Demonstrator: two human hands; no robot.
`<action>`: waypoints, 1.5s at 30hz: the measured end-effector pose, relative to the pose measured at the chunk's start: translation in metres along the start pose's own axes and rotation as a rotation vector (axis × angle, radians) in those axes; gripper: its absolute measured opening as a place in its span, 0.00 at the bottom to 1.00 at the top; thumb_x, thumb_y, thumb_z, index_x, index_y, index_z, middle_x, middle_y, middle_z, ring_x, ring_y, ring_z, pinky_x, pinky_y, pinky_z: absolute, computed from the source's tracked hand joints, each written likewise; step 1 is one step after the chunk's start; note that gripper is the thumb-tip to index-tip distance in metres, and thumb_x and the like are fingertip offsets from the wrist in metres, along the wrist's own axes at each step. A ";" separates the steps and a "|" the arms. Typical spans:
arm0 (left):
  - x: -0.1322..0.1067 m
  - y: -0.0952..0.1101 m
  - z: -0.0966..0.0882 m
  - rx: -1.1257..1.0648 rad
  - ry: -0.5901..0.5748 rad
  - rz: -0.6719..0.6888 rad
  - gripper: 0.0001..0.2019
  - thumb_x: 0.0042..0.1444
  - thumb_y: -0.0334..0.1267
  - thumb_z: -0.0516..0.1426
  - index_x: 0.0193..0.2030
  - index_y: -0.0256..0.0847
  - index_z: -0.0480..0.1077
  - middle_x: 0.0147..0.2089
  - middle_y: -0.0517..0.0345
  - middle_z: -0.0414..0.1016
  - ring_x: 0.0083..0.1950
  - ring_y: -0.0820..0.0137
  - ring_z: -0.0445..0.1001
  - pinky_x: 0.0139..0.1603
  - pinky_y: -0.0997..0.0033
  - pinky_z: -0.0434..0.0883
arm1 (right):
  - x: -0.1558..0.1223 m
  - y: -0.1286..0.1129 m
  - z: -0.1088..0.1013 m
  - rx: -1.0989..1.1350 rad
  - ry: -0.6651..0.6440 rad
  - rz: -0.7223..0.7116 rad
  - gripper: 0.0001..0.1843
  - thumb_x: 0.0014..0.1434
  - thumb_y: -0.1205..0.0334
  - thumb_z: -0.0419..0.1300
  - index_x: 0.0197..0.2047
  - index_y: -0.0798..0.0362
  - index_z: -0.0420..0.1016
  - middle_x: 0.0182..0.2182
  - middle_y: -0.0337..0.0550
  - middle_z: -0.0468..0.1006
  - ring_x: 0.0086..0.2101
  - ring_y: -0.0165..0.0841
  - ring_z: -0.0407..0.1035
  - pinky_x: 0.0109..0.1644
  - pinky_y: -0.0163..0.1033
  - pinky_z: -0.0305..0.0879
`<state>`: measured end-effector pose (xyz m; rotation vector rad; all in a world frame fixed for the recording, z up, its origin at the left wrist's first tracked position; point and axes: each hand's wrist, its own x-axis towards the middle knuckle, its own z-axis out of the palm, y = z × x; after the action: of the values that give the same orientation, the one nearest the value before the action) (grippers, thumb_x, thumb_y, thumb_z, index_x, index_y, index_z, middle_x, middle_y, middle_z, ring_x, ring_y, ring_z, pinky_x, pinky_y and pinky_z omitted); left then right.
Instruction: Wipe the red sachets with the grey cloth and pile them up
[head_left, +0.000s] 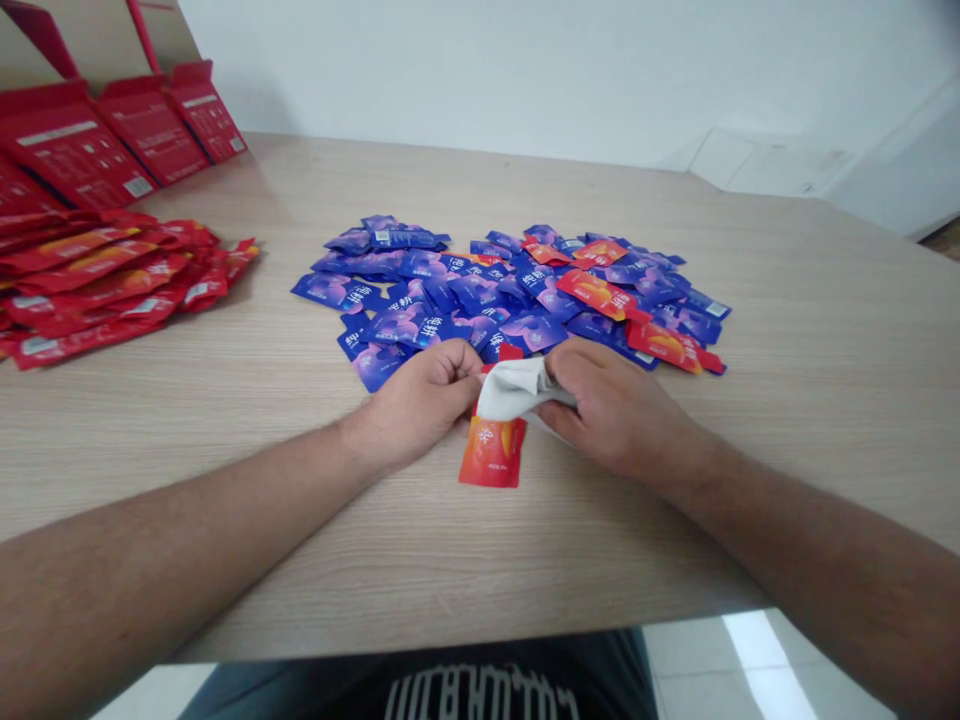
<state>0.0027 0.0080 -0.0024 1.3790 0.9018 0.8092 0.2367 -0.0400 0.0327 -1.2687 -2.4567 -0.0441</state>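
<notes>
My left hand (pixel 427 402) is closed, its thumb and finger pinching the upper left edge of a red and orange sachet (pixel 491 457) that hangs upright above the table. In my right hand (pixel 613 405) a light grey cloth (pixel 513 388) is bunched between thumb and fingers. The cloth lies across the upper front of the sachet and hides that part. Just beyond both hands spreads a loose pile of blue and purple sachets (pixel 457 293). Several red and orange sachets (pixel 598 294) lie on the right side of that pile.
A stack of larger red pouches (pixel 97 265) sits on the left of the wooden table (pixel 360 580). Behind it stands a red cardboard box (pixel 75 150) with flaps open. A white wall (pixel 480 75) borders the far edge.
</notes>
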 end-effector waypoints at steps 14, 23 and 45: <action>0.000 0.000 0.000 0.032 -0.005 0.017 0.11 0.63 0.41 0.62 0.35 0.41 0.66 0.26 0.64 0.67 0.25 0.76 0.63 0.26 0.76 0.59 | 0.000 0.000 0.001 0.073 -0.045 -0.095 0.05 0.67 0.64 0.63 0.41 0.51 0.69 0.42 0.47 0.77 0.44 0.42 0.72 0.48 0.45 0.67; 0.001 -0.001 -0.001 0.038 -0.022 0.025 0.11 0.63 0.43 0.62 0.36 0.41 0.66 0.27 0.63 0.68 0.26 0.75 0.64 0.27 0.76 0.60 | 0.000 0.003 0.001 0.008 0.051 0.033 0.07 0.68 0.62 0.64 0.42 0.50 0.68 0.42 0.49 0.77 0.43 0.43 0.72 0.44 0.45 0.66; 0.002 -0.003 -0.003 0.076 -0.024 0.041 0.11 0.64 0.44 0.61 0.36 0.41 0.66 0.27 0.63 0.69 0.26 0.75 0.65 0.27 0.75 0.59 | 0.000 0.000 0.000 0.014 -0.001 0.000 0.06 0.69 0.60 0.63 0.42 0.51 0.69 0.42 0.48 0.77 0.43 0.43 0.72 0.45 0.45 0.66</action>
<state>0.0009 0.0115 -0.0058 1.4744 0.8961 0.7947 0.2368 -0.0404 0.0328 -1.2626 -2.4533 -0.0262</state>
